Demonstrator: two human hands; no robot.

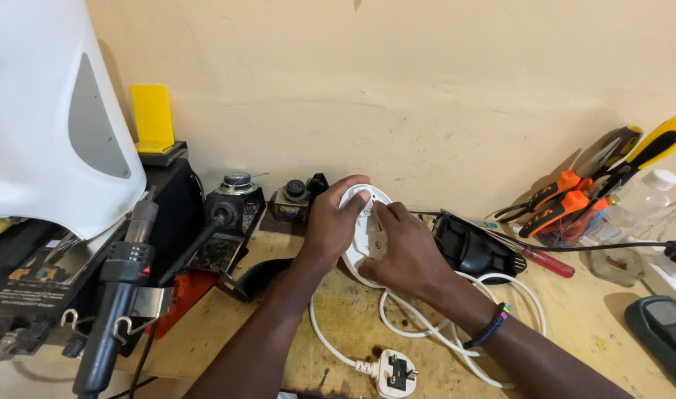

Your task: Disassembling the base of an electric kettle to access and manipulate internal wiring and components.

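Gripping a round white base with both hands, we hold it tilted on edge above the wooden bench, close to the wall. Left hand: fingers curled over the upper rim, grasping. Right hand: closed around the lower right side, thumb pressed on the face; a beaded bracelet sits on the wrist. Below: a white cord, looped on the bench, ending in a white plug near the front edge. Right of the hands: a black part, then a red-handled screwdriver. Far right: orange-handled pliers standing in a clear holder. Left: a black heat gun in its bracket, beneath a white kettle.
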